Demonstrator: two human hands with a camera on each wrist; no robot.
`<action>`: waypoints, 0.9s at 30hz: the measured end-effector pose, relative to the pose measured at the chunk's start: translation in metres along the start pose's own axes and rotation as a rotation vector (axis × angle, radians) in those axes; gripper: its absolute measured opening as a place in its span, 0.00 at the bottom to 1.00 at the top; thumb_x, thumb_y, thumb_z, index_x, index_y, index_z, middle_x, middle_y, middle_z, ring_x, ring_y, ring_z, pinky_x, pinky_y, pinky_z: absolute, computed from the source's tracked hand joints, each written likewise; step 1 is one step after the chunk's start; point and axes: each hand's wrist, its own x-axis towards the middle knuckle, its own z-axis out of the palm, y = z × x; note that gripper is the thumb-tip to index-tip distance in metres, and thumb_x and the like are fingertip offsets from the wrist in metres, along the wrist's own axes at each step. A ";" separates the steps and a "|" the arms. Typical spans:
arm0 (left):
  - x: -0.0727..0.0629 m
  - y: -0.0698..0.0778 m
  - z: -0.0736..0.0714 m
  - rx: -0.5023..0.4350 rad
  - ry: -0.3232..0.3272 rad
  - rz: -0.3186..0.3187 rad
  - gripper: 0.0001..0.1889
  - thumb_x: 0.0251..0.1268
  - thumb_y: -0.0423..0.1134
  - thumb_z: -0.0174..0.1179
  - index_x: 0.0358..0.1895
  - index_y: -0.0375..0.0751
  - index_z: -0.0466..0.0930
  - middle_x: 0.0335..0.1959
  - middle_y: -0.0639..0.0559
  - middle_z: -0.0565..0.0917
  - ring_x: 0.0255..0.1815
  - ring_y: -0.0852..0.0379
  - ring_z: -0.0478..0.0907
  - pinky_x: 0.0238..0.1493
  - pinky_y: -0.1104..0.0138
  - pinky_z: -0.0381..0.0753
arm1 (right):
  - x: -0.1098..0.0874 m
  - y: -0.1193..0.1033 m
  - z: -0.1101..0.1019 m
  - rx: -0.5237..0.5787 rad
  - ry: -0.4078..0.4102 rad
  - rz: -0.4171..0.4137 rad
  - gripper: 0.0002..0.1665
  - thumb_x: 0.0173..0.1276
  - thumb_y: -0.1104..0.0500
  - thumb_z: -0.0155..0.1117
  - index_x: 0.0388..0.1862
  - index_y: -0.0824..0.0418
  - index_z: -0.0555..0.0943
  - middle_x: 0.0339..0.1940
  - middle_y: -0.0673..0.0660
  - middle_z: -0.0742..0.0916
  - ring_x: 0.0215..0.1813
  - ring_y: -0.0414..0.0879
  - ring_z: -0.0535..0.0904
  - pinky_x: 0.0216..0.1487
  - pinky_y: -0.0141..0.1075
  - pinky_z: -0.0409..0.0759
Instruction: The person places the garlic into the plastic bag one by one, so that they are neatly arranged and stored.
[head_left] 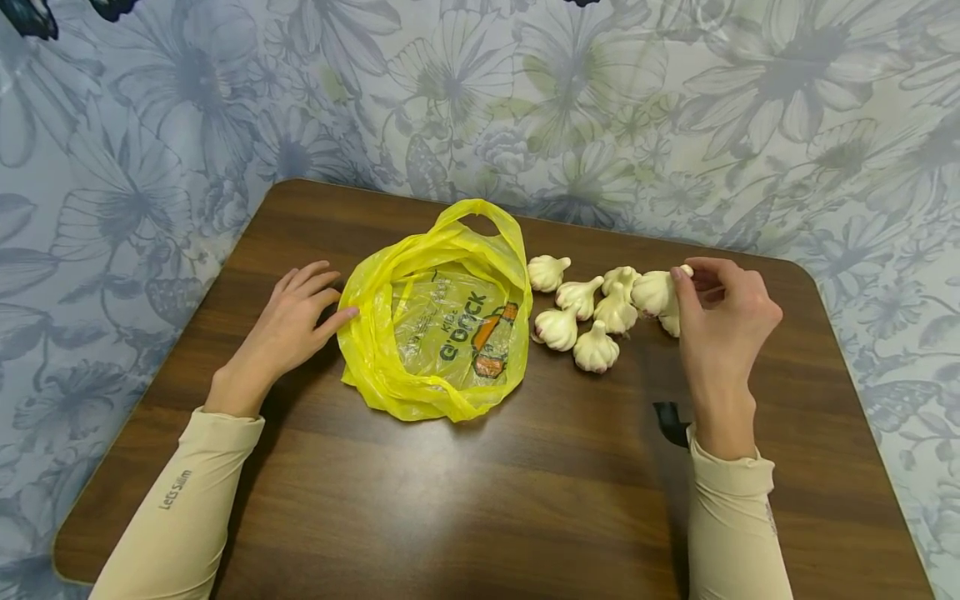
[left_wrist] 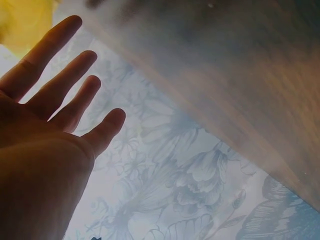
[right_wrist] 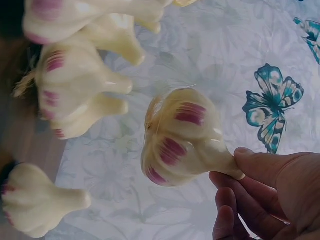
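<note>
My right hand [head_left: 723, 325] pinches a white garlic bulb [right_wrist: 185, 137] by its stem between thumb and fingers. Purple streaks mark the bulb, which is held up off the table in the right wrist view. Several more garlic bulbs [head_left: 596, 348] lie grouped to the left of that hand, and one is partly hidden behind the held bulb. A yellow plastic bag [head_left: 366, 333] sits mid-table with its mouth spread wide and printed lettering visible inside. My left hand [head_left: 288, 321] is at the bag's left side, fingers extended, its thumb at the rim; whether it touches is unclear.
Everything rests on a brown wooden table [head_left: 480, 517] with rounded corners. Flower-patterned wallpaper [head_left: 450, 92] covers the wall right behind the table's far edge. A black strap end [head_left: 670, 423] shows beside the right wrist.
</note>
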 end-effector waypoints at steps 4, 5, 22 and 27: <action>-0.001 0.000 0.000 -0.001 0.000 0.000 0.21 0.75 0.47 0.66 0.51 0.28 0.86 0.68 0.31 0.78 0.80 0.33 0.61 0.77 0.32 0.54 | 0.003 -0.007 0.005 0.030 0.006 -0.008 0.11 0.71 0.57 0.75 0.44 0.65 0.91 0.35 0.63 0.92 0.33 0.37 0.77 0.43 0.23 0.67; -0.001 0.001 0.000 -0.002 0.001 0.000 0.21 0.75 0.46 0.66 0.51 0.27 0.86 0.68 0.31 0.79 0.80 0.33 0.62 0.77 0.32 0.55 | 0.004 -0.010 0.007 0.038 0.005 -0.012 0.11 0.71 0.57 0.75 0.43 0.65 0.91 0.35 0.63 0.92 0.33 0.41 0.79 0.43 0.22 0.68; 0.001 0.002 0.003 -0.016 0.007 0.013 0.20 0.75 0.46 0.66 0.50 0.28 0.87 0.67 0.31 0.80 0.80 0.34 0.62 0.77 0.31 0.55 | 0.008 -0.039 0.030 0.149 -0.020 -0.079 0.10 0.71 0.58 0.75 0.41 0.66 0.91 0.34 0.62 0.92 0.35 0.57 0.84 0.41 0.24 0.71; 0.002 0.003 0.002 -0.016 0.014 0.019 0.20 0.74 0.46 0.67 0.50 0.28 0.87 0.66 0.31 0.80 0.79 0.34 0.63 0.76 0.31 0.55 | 0.008 -0.050 0.039 0.184 -0.009 -0.080 0.09 0.69 0.60 0.76 0.40 0.66 0.91 0.33 0.62 0.92 0.34 0.57 0.84 0.40 0.25 0.71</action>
